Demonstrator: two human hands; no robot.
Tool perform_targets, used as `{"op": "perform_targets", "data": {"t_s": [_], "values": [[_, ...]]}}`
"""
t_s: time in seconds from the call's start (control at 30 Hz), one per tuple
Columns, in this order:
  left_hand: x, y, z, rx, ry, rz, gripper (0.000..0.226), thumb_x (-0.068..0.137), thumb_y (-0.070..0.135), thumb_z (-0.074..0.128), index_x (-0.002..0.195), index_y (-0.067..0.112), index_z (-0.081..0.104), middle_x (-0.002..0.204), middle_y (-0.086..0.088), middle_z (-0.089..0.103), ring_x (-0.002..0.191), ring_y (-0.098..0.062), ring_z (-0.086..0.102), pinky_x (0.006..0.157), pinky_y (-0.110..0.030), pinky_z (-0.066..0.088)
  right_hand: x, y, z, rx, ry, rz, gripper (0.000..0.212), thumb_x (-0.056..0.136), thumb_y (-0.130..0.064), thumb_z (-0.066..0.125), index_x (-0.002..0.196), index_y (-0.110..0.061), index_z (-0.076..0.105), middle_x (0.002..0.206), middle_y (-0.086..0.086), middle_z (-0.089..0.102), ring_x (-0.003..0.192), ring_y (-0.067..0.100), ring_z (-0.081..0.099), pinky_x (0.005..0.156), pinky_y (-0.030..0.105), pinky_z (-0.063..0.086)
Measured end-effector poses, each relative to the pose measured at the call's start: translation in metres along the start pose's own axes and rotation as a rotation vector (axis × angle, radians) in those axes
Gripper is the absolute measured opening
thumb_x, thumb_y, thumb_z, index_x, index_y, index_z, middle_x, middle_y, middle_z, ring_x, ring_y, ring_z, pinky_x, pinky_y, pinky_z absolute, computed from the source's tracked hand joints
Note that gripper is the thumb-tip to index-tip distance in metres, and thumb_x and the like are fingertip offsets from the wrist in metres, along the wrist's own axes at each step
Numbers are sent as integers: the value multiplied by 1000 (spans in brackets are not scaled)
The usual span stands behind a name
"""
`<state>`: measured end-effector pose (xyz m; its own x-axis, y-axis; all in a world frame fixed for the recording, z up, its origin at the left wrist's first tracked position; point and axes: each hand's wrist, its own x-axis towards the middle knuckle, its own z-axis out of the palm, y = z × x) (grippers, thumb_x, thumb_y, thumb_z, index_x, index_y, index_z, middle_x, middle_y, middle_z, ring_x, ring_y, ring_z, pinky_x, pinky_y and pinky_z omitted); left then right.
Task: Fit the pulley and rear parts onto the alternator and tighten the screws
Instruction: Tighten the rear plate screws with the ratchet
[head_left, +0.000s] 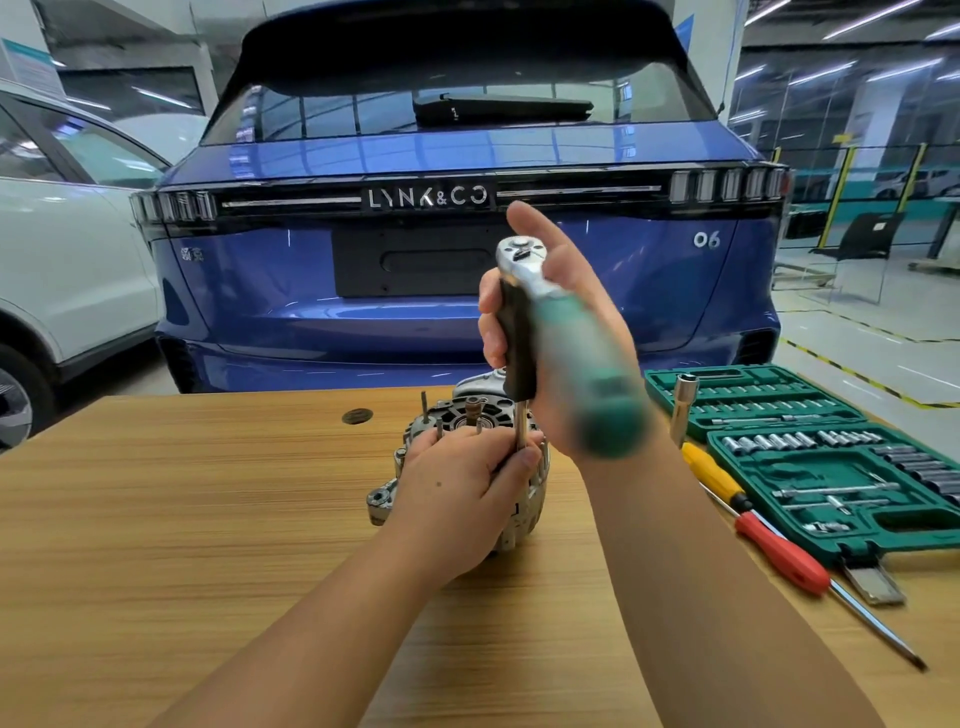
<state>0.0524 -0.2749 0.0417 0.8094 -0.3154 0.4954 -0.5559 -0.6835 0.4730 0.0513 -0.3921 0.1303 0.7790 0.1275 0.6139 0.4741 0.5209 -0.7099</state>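
Note:
The silver alternator (457, 415) stands on the wooden table (208, 519) with its rear face up and several studs poking out. My left hand (457, 493) grips its near side, and the fingers pinch the thin steel shaft (521, 426) that stands upright on the rear face. A black-handled driver (517, 343) tops that shaft. My right hand (566, 332) is wrapped around the driver and a ratchet wrench (550, 312), whose chrome head sits on the driver's top. The ratchet's green grip points at me, blurred. No pulley can be seen.
An open green socket set case (810, 457) lies at the right. A yellow screwdriver (711, 475) and a red one (784, 556) lie beside it. A long socket (683, 410) stands upright by the case. A blue car (457, 208) is parked close behind the table.

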Motion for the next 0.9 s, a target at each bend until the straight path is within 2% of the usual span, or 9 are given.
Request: {"op": "perform_targets", "data": {"t_s": [0.1,0.2,0.27,0.33,0.53,0.67,0.77,0.83,0.9], "values": [[1,0,1,74,-14,16,29,103,47,33,92,44,59,77,22,55,85,3,47,109,-35,20,0,4,-3,-182,189,-108,27,92,-29,66,110,-10,62,66,-1,49,54,13,39,51,27,34],[1,0,1,70,-23,1,32,102,49,30,99,42,61,80,23,56,89,1,48,110,-33,15,3,3,-8,-211,182,-69,20,93,-28,67,93,-8,62,63,-3,48,52,11,40,49,23,37],[1,0,1,52,-14,-3,26,101,50,30,95,46,56,78,22,55,88,1,48,111,-32,15,2,1,-11,-72,63,12,16,93,-21,65,107,-14,62,71,-3,53,58,12,46,56,22,42],[0,1,1,44,-4,0,26,101,50,30,93,47,55,77,20,56,87,2,49,109,-31,17,2,3,-12,64,-9,16,28,90,-13,67,116,-20,62,78,0,55,61,13,48,60,23,44],[0,1,0,37,3,-10,32,104,44,36,74,52,42,71,21,51,81,5,46,109,-34,21,-1,9,-1,-145,17,-211,37,96,0,55,125,-24,55,79,5,54,59,17,46,56,28,42],[0,1,1,36,13,-9,34,103,45,36,71,49,43,68,20,50,78,6,46,109,-37,22,1,-3,3,-78,-13,-121,38,84,-7,49,119,-23,51,77,10,54,59,23,41,54,38,33],[-1,1,1,39,10,-8,29,102,49,32,75,48,45,69,20,50,79,7,46,108,-35,22,3,-10,2,80,-64,7,45,77,-28,55,120,-21,52,78,13,52,62,23,39,57,35,27],[-1,2,1,38,1,-8,26,101,50,30,81,49,47,70,20,50,80,7,46,109,-35,22,0,-8,0,110,-70,2,60,75,-43,64,127,-17,50,79,11,52,60,22,40,57,35,27],[0,2,1,42,-4,-7,25,101,50,30,87,47,50,72,20,52,82,5,47,110,-36,21,0,-5,-1,99,-43,11,60,81,-52,61,127,-16,51,78,8,54,59,20,41,56,33,30]]}}
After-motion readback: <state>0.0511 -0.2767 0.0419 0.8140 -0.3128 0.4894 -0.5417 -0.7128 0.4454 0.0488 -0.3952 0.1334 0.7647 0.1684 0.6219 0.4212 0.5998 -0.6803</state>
